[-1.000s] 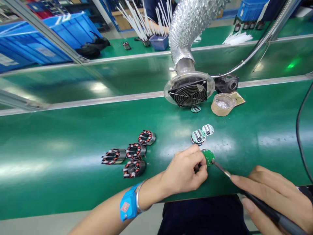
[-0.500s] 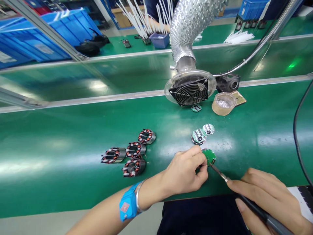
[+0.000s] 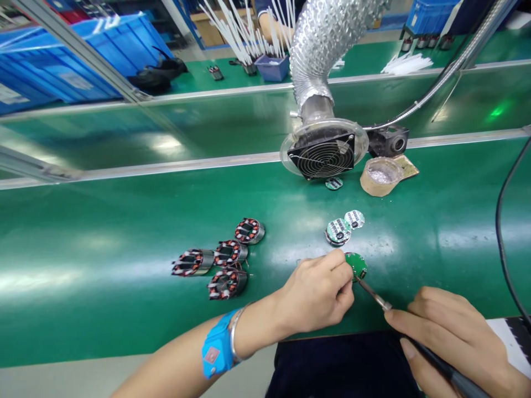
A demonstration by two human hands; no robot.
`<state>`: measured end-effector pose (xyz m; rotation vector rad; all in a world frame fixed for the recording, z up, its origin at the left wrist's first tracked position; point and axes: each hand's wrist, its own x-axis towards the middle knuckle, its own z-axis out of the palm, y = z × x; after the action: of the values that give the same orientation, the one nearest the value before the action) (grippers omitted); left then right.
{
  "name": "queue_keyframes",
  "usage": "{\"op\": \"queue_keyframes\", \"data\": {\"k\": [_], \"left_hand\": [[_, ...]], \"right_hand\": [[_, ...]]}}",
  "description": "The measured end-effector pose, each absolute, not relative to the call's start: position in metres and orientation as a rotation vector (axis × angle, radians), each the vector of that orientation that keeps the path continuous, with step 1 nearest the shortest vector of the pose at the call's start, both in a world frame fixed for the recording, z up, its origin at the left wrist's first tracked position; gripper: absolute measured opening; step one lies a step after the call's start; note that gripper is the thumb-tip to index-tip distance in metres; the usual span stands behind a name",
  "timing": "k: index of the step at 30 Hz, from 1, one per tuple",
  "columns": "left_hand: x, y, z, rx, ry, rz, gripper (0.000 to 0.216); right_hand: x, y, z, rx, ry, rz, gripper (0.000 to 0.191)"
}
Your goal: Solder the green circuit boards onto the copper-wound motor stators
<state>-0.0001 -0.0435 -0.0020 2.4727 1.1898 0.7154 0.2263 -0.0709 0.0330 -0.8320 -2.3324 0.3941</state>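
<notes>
My left hand (image 3: 319,290) is closed at the left edge of a round green circuit board (image 3: 357,265), pinching it; the fingertips and part of the board are hidden behind the knuckles. A blue strap and a silver bangle circle my left wrist. My right hand (image 3: 452,331) is wrapped round the dark handle of a soldering iron (image 3: 375,296), whose tip touches the board's lower edge beside my left fingers. Just beyond lie two round circuit boards, one (image 3: 338,230) on top of a dark ring-shaped part and one (image 3: 354,219) overlapping its right side.
Several copper-wound motor stators (image 3: 230,253) stand left on the green bench. A fume extractor fan (image 3: 326,155) hangs behind the boards, with another small board (image 3: 333,183) below. A tan round container (image 3: 379,177) sits beside it. A black cable (image 3: 500,232) runs along the right.
Both hands, the board and the soldering iron keep almost the same position. Across the far bench, another person's arm has shifted near the white sticks.
</notes>
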Motion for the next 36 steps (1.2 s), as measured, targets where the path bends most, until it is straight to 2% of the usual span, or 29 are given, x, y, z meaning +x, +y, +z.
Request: {"op": "queue_keyframes", "data": {"k": [11,17,21,24,28,30,33,36], "left_hand": [[-0.001,-0.043,-0.003,2.563,1.177,0.668,0.015],[-0.001,-0.043,-0.003,2.566,1.162,0.683,0.015],[-0.002,-0.044,-0.001,2.543,1.155,0.640,0.014],[-0.009,-0.040,0.003,2.512,1.080,0.633,0.010],[-0.027,-0.033,0.004,2.609,0.796,0.558,0.029],[-0.032,-0.031,-0.002,2.711,0.720,0.544,0.028],[-0.030,-0.031,-0.015,2.700,0.722,0.657,0.021],[-0.018,-0.031,-0.021,2.313,0.816,0.810,0.016]], "right_hand": [[0.234,-0.073,0.036,-0.824,-2.293,0.378,0.028],[0.237,-0.068,0.040,-0.906,-2.245,0.367,0.037],[0.222,-0.048,0.025,-0.857,-2.100,0.332,0.045],[0.210,-0.033,0.010,-0.829,-2.166,0.436,0.036],[0.203,-0.023,-0.001,-0.791,-2.298,0.579,0.030],[0.202,-0.021,-0.004,-0.796,-2.306,0.588,0.031],[0.204,-0.021,-0.009,-0.822,-2.304,0.601,0.033],[0.208,-0.022,-0.016,-0.897,-2.312,0.661,0.034]]}}
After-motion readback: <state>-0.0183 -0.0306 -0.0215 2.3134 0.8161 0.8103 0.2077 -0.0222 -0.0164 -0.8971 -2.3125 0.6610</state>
